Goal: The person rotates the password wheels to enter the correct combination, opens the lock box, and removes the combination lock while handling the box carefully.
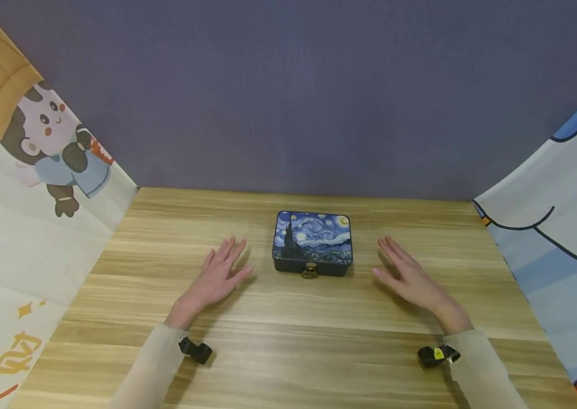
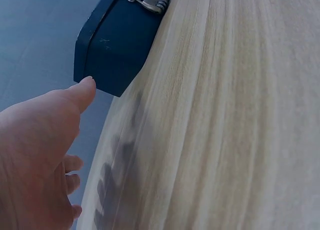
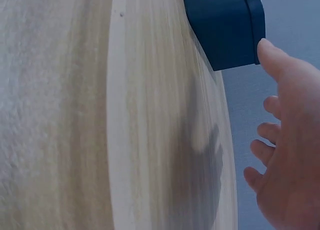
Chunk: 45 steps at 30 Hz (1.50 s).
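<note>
A dark box (image 1: 313,241) with a swirling blue night-sky painting on its lid sits closed on the wooden table. On its front hangs a small bronze-coloured combination padlock (image 1: 309,271), also seen in the left wrist view as a metal padlock (image 2: 152,2) at the latch. My left hand (image 1: 215,278) hovers to the left of the box, fingers extended, thumb towards it, holding nothing. To the right of the box, my right hand (image 1: 411,282) is held the same way, apart from the box in the head view. Both hands cast shadows on the tabletop.
The wooden table (image 1: 288,352) reaches back to a plain grey-blue wall (image 1: 288,102). Cartoon-printed cloths flank it, a white one (image 1: 38,244) on the left and a white-and-blue one (image 1: 539,272) on the right. Each wrist carries a small black camera (image 1: 196,350).
</note>
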### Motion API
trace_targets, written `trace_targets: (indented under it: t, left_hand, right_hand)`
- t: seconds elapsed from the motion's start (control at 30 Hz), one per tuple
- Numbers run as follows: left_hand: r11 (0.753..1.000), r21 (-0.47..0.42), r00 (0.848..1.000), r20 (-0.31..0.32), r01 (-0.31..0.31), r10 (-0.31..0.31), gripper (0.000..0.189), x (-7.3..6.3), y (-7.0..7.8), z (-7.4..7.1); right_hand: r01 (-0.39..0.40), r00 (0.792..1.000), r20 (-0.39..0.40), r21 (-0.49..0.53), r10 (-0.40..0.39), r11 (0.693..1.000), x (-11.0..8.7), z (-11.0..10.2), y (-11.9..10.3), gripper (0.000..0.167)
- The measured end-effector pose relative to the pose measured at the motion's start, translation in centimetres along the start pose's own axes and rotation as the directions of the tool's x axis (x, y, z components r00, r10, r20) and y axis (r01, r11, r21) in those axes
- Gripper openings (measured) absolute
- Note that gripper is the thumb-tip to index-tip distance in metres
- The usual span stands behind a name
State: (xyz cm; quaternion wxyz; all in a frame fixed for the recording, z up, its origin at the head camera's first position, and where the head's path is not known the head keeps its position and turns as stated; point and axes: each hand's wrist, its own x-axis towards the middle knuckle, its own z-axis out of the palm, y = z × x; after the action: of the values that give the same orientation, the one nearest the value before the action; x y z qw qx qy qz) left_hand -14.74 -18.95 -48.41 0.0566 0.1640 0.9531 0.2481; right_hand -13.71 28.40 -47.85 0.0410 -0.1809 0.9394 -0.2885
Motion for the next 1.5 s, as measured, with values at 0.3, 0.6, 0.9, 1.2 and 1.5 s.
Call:
trace_targets:
  t: [0.3,0.6,0.9,1.2,1.5]
  left_hand:
    - [1.0,0.004,1.0,0.001,-0.013,0.013,0.076,-0.2,-0.1,0.3]
    - [0.999,0.01,0.999,-0.002,-0.034,0.034,0.078,-0.4,0.0,0.4]
    - [0.998,0.029,0.998,-0.026,-0.06,0.061,0.071,-0.5,0.1,0.4]
    - [0.996,0.041,0.994,-0.066,-0.085,0.088,0.062,-0.5,0.4,0.5]
    - [0.996,0.031,0.991,-0.102,-0.085,0.088,0.056,-0.4,0.9,0.5]
  right_hand:
    - [0.002,1.0,0.009,0.001,-0.002,1.0,-0.3,0.1,-0.6,0.076]
    - [0.037,0.999,-0.005,-0.004,-0.037,0.999,-0.3,0.7,-0.7,0.072]
    - [0.061,0.998,-0.03,-0.003,-0.061,0.998,-0.5,1.1,-1.0,0.069]
    - [0.079,0.996,-0.038,-0.02,-0.08,0.997,-0.6,1.3,-1.4,0.06]
    - [0.12,0.991,-0.065,-0.024,-0.121,0.993,-0.6,1.7,-1.6,0.052]
